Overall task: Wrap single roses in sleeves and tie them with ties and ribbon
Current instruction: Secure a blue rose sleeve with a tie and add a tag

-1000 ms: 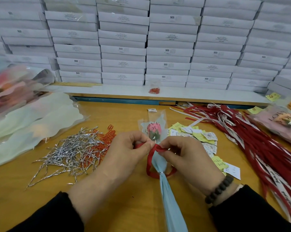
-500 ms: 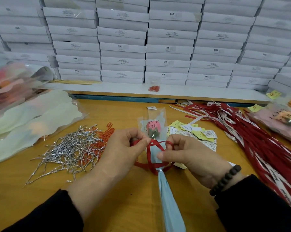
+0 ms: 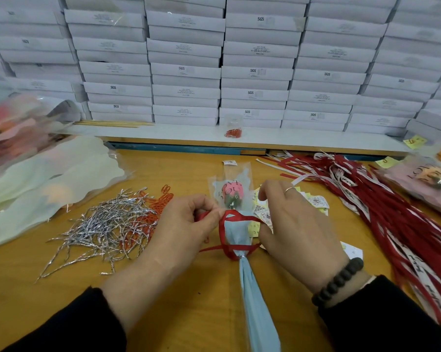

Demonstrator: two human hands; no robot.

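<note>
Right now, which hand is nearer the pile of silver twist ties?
Left. The left hand pinches the red ribbon right beside the silver twist ties; the right hand sits across the wrapped rose, over the paper tags.

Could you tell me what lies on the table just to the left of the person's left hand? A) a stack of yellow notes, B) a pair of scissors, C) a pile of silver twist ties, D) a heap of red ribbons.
C: the pile of silver twist ties lies spread on the table beside the left hand; the red ribbons and yellow notes lie on the right.
</note>
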